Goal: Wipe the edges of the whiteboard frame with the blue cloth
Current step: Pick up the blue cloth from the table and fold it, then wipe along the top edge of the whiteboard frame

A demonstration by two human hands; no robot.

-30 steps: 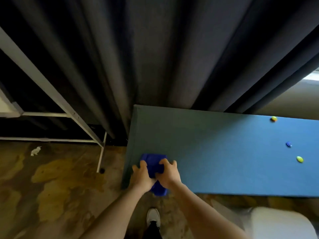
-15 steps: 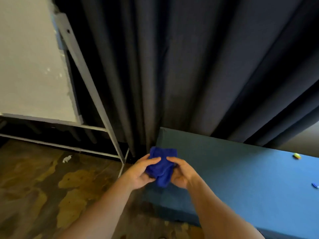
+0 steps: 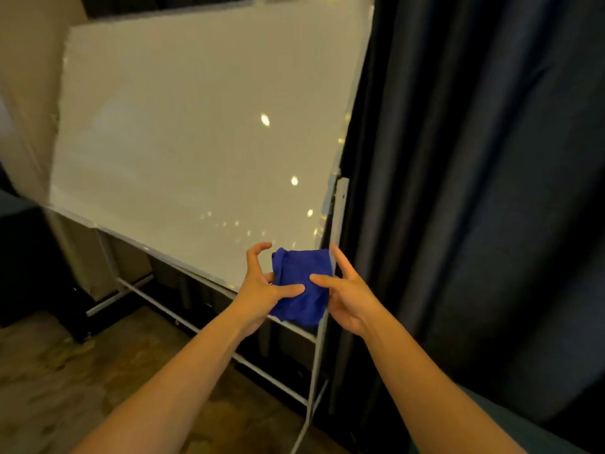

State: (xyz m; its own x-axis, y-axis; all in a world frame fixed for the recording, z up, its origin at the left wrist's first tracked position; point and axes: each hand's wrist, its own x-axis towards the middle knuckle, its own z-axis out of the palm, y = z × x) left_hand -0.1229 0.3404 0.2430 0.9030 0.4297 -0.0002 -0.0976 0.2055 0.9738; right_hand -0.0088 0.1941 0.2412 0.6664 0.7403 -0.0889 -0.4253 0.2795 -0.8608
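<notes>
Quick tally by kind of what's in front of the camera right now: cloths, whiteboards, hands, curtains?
blue cloth: 1
whiteboard: 1
hands: 2 (left hand, right hand), both holding the cloth at the board's lower right corner
dark curtain: 1
Total: 5

One whiteboard (image 3: pixel 183 132), one blue cloth (image 3: pixel 299 286), two hands, one curtain (image 3: pixel 474 191).
</notes>
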